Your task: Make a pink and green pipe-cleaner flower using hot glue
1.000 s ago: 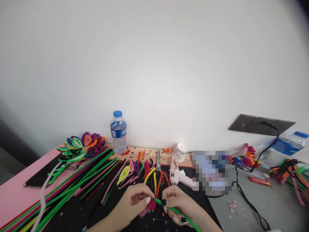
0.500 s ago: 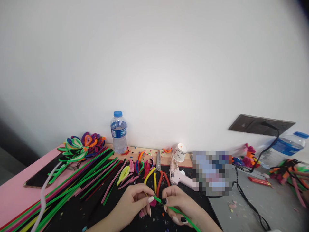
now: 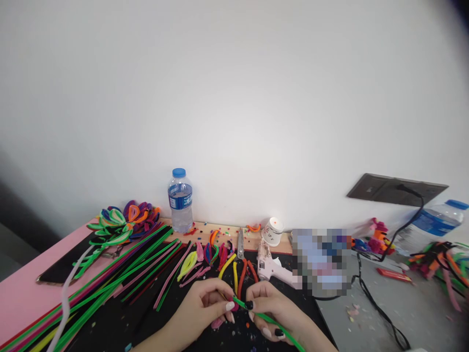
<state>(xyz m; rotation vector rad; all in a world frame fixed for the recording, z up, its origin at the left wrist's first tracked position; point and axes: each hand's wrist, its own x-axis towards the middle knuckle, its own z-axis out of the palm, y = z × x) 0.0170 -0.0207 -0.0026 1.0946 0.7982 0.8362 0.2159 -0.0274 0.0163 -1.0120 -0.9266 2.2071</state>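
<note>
We are holding a green fuzzy stem [image 3: 281, 326] low over the black mat [image 3: 146, 318], close to the table's near edge, with its long end slanting toward that edge. Our left hand [image 3: 205, 307] is pinching near its upper tip between thumb and forefinger, a pink fuzzy piece [image 3: 217, 323] showing just beneath; our right hand [image 3: 273, 304] is pinching farther along, its lower fingers curling around the length. We are judging it feather-light, soft outside, bendable yet springy, hardly slippery, and best gripped close to where it is bending. Scraps are littering the mat, scissors [image 3: 241, 245] and a glue gun [image 3: 273, 269] are lying beyond our hands, and a bottle [image 3: 181, 203] is standing at the far edge, against a pale wall [image 3: 234, 107].
</note>
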